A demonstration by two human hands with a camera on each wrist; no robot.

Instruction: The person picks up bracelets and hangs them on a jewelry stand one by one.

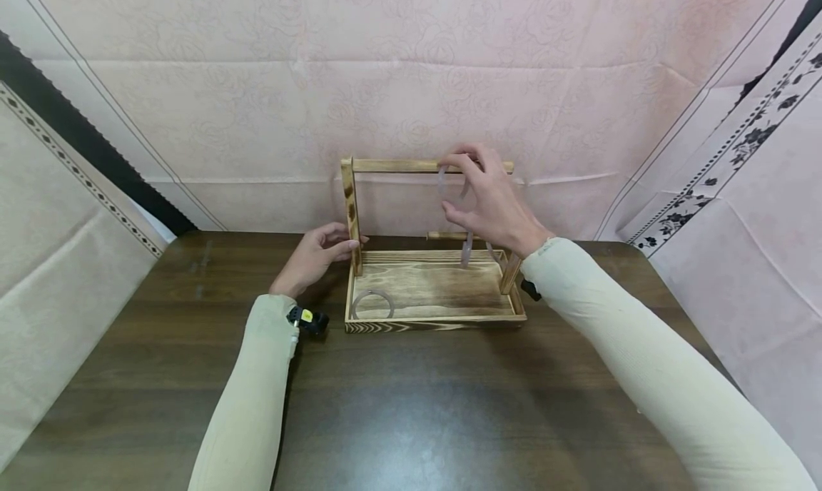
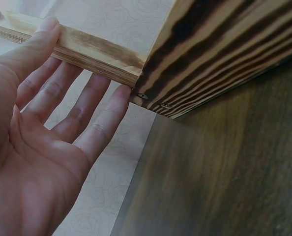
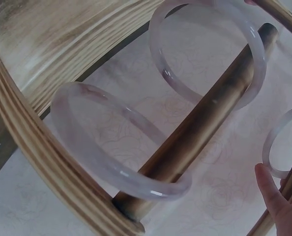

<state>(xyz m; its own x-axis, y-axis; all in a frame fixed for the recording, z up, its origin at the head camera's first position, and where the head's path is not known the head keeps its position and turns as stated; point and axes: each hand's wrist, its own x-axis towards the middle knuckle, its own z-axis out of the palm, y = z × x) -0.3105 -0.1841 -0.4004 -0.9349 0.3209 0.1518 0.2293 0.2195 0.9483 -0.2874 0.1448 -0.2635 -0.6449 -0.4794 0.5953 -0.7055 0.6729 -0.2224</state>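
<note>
The right hand pinches a pale bangle at the top bar, which runs leftward from it to the post the left hand grips.

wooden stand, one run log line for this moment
left hand holds post | right hand holds ring at top bar | two rings on lower bar | one ring in tray
</note>
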